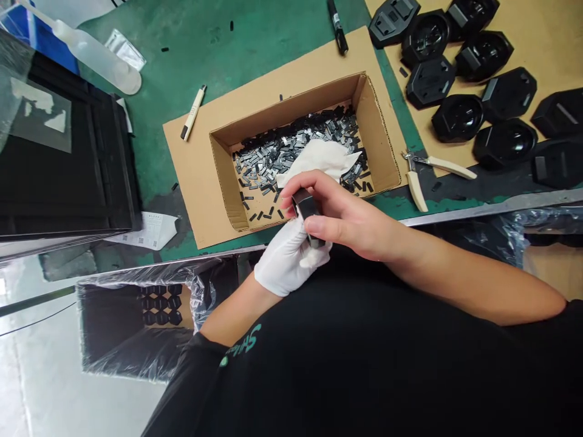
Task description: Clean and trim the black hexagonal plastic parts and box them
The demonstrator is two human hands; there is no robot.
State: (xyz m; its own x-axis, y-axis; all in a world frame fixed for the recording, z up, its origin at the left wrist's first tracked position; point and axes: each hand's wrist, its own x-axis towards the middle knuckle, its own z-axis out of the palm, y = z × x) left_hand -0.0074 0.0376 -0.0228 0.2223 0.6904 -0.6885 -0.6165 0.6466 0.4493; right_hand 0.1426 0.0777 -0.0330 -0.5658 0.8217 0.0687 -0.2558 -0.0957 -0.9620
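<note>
In front of my chest, my left hand, in a white glove, is closed around a black plastic part. Its shape is mostly hidden by fingers. My bare right hand grips the same part from the right, thumb on the near side and fingers over the far edge. Just beyond the hands is an open cardboard box with many small black strips inside. A white cloth lies on the strips, partly behind my right fingers.
Several black octagonal housings lie at the right. Beside them are cream-handled nippers. A cutter knife and a black marker flank the box. At left are a squeeze bottle and black crate; a plastic-lined box stands below.
</note>
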